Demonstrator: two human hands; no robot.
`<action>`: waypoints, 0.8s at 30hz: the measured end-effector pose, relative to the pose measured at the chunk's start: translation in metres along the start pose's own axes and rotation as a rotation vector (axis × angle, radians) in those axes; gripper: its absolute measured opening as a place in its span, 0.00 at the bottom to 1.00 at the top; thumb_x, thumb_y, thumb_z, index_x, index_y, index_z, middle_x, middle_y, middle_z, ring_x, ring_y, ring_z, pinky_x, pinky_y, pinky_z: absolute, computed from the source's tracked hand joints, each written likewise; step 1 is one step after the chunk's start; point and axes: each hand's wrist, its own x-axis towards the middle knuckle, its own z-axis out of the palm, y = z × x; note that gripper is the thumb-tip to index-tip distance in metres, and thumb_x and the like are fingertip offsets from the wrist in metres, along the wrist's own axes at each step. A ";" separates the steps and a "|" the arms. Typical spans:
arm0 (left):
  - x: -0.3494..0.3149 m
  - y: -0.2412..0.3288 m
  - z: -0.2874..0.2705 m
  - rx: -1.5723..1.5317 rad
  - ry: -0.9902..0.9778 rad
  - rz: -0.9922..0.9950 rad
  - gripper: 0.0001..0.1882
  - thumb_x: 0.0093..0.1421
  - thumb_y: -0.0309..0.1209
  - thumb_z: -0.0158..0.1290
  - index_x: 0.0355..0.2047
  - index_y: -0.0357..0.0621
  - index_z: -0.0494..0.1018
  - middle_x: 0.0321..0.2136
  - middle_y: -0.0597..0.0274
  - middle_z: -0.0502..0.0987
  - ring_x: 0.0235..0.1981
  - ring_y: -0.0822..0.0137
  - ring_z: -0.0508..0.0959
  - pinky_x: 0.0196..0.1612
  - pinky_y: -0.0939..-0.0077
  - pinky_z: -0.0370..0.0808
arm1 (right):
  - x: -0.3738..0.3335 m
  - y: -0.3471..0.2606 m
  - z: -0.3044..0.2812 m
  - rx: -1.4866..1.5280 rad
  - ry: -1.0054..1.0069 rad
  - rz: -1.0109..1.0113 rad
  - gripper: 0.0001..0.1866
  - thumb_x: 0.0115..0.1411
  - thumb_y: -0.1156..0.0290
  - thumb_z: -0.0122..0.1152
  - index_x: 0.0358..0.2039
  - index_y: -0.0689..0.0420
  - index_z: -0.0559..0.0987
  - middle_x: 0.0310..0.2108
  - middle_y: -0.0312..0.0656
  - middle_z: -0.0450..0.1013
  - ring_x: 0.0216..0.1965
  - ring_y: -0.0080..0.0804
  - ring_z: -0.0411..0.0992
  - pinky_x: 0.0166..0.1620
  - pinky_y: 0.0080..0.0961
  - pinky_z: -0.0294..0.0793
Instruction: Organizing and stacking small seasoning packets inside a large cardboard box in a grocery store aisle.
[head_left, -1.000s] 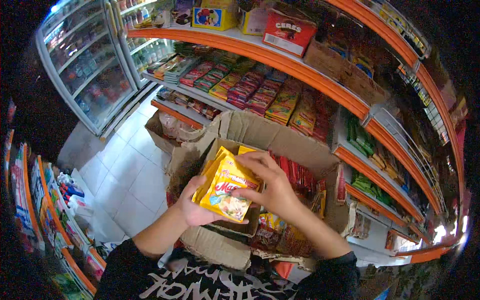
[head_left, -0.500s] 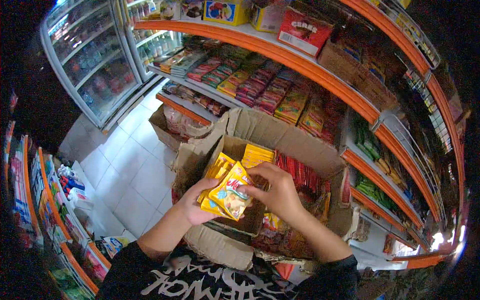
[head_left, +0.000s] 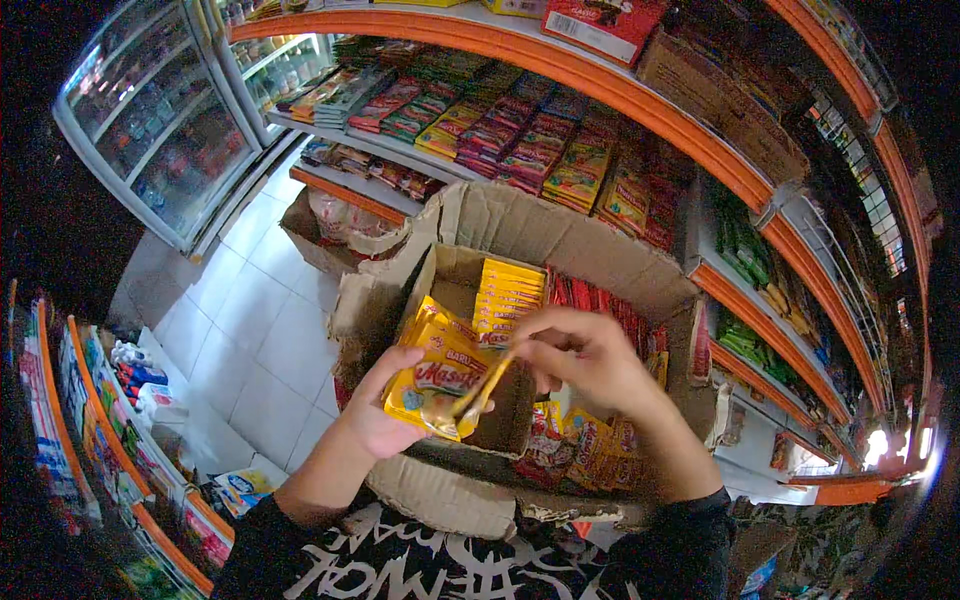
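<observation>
My left hand (head_left: 378, 415) is closed around a small stack of yellow seasoning sachets (head_left: 442, 362), with the thumb lying on top. The fingertips of my right hand (head_left: 590, 360) pinch the edge of one yellow sachet (head_left: 490, 388), which stands tilted up at the stack's right side. Both hands are above an inner cardboard box (head_left: 455, 268), where a row of yellow sachets (head_left: 510, 292) lies overlapped. That box sits within a larger torn carton (head_left: 570, 237). Red sachets (head_left: 592, 296) and loose yellow-and-red packets (head_left: 595, 445) fill the carton's right part.
Orange-edged shelves (head_left: 690, 135) curve around the far and right sides, stocked with flat sachet packs (head_left: 530, 150). A glass-door fridge (head_left: 170, 130) stands far left over a tiled floor (head_left: 260, 310). Another stocked shelf (head_left: 110, 430) runs along the near left.
My right hand has moved slightly right, and the sachet it pinches has swung from nearly flat on the stack to on edge. The view has shifted a little, too.
</observation>
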 end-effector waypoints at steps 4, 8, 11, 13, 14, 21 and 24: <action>-0.004 -0.001 0.001 0.058 0.231 0.069 0.26 0.55 0.46 0.49 0.50 0.45 0.65 0.44 0.54 0.73 0.45 0.50 0.74 0.43 0.52 0.72 | -0.009 0.008 -0.038 -0.508 0.291 -0.355 0.06 0.56 0.75 0.54 0.33 0.64 0.76 0.26 0.39 0.74 0.27 0.25 0.72 0.31 0.20 0.71; 0.003 0.007 -0.010 -0.003 0.293 0.239 0.28 0.54 0.50 0.49 0.49 0.46 0.65 0.44 0.57 0.73 0.44 0.51 0.74 0.41 0.54 0.72 | -0.014 0.030 -0.081 -0.912 0.516 -0.301 0.08 0.53 0.75 0.58 0.35 0.62 0.75 0.26 0.46 0.74 0.28 0.29 0.73 0.33 0.25 0.71; -0.001 0.011 -0.013 0.009 0.354 0.298 0.29 0.53 0.52 0.48 0.49 0.46 0.65 0.44 0.57 0.72 0.45 0.51 0.73 0.42 0.53 0.71 | -0.019 0.037 -0.092 -0.951 0.612 -0.191 0.14 0.52 0.77 0.59 0.41 0.59 0.74 0.30 0.48 0.75 0.32 0.33 0.76 0.36 0.27 0.72; -0.002 0.010 -0.008 0.029 0.383 0.295 0.30 0.54 0.52 0.47 0.50 0.46 0.65 0.45 0.56 0.72 0.45 0.51 0.73 0.44 0.53 0.70 | -0.022 0.030 -0.095 -0.735 0.681 0.057 0.17 0.52 0.77 0.58 0.45 0.58 0.73 0.33 0.49 0.75 0.35 0.34 0.76 0.38 0.27 0.72; -0.001 0.009 -0.006 0.032 0.383 0.281 0.30 0.54 0.52 0.47 0.50 0.46 0.65 0.45 0.56 0.72 0.45 0.51 0.73 0.44 0.53 0.70 | -0.020 0.039 -0.101 -0.777 0.722 0.032 0.17 0.53 0.78 0.57 0.45 0.58 0.74 0.35 0.49 0.75 0.35 0.33 0.76 0.39 0.26 0.72; 0.009 0.008 -0.004 0.054 0.400 0.357 0.30 0.55 0.57 0.44 0.51 0.53 0.66 0.47 0.58 0.71 0.46 0.56 0.71 0.43 0.57 0.69 | -0.019 0.051 -0.118 -1.004 0.595 -0.444 0.14 0.47 0.80 0.59 0.37 0.60 0.78 0.34 0.46 0.75 0.33 0.43 0.74 0.38 0.28 0.73; 0.009 0.009 -0.005 0.091 0.368 0.404 0.30 0.54 0.57 0.44 0.51 0.53 0.66 0.47 0.57 0.71 0.48 0.56 0.70 0.45 0.57 0.68 | -0.025 0.041 -0.110 -1.040 0.553 -0.204 0.12 0.46 0.77 0.60 0.34 0.59 0.80 0.31 0.47 0.75 0.29 0.44 0.74 0.37 0.31 0.73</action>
